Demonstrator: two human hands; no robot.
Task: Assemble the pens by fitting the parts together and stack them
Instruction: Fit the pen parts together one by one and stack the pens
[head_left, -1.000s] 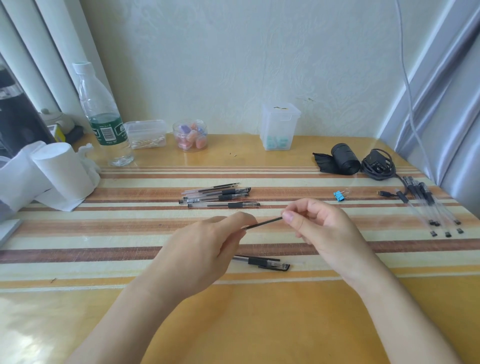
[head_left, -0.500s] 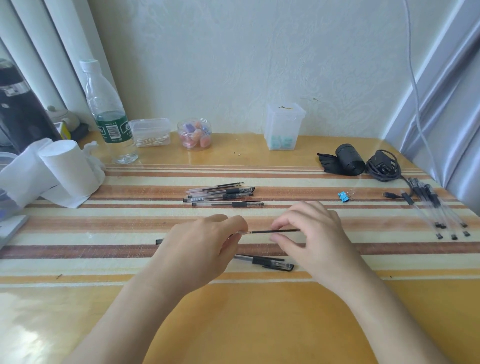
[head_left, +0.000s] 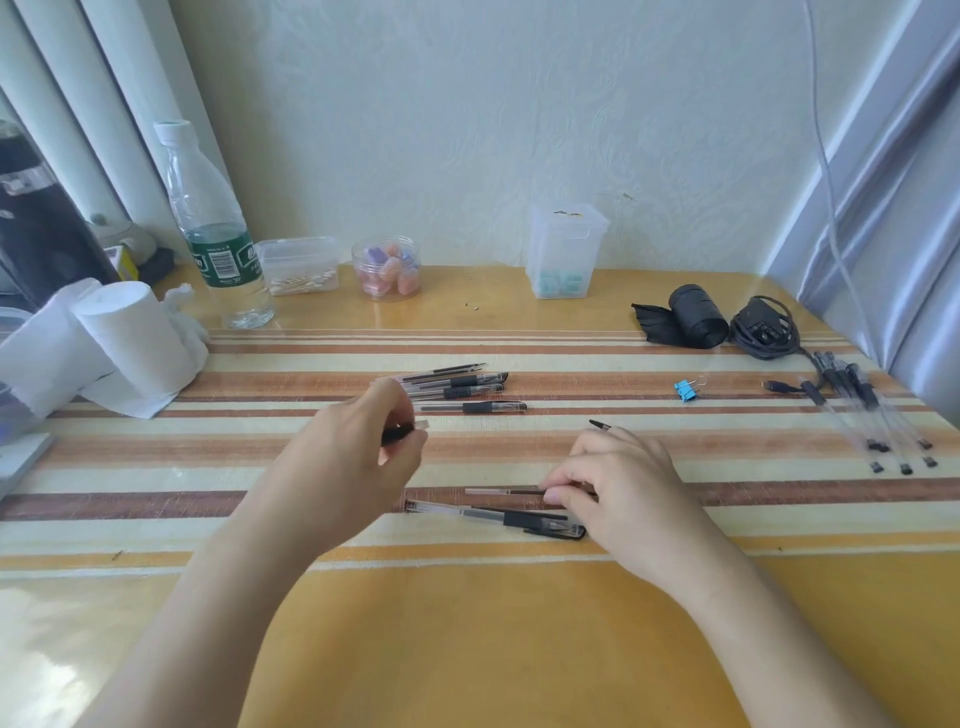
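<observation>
Hands have parted since the earlier frame: left hand (head_left: 345, 465) now up near the stacked pens (head_left: 457, 387), fingers (head_left: 397, 408) pinching a dark part (head_left: 397, 432); right hand (head_left: 623, 483) down on the table (head_left: 467, 649) — fingers curled onto a thin refill (head_left: 498, 491), just behind a capped pen (head_left: 498, 517).

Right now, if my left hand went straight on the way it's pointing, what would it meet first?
Probably the pile of pens just beyond your left hand, its nearest pen first; the hand's height above the table is unclear.
</observation>
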